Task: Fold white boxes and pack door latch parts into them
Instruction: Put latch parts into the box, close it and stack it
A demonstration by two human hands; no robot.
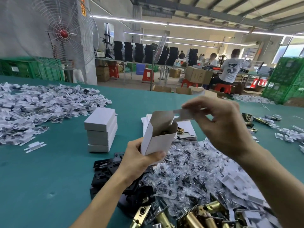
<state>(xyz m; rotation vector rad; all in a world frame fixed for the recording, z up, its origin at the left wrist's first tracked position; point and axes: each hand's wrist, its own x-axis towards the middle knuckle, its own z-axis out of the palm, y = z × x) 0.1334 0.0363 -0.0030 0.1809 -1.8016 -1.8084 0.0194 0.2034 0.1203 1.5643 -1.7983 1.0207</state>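
My left hand (139, 159) grips the lower end of an upright white box (158, 137) whose top stands open; a brass latch part shows inside it. My right hand (220, 124) pinches the box's top flap (183, 114) and holds it out to the right above the opening. Brass door latches (189, 216) lie at the near edge. Small clear bags of black screws (184, 170) are heaped under my hands. Black plates (105, 168) lie to the left of the heap.
A stack of closed white boxes (101, 130) stands left of centre on the green table (49, 170). White plastic parts (32, 106) are piled at the far left. Flat box blanks (189, 129) lie behind the held box. A fan (64, 32) and people at work are beyond the table.
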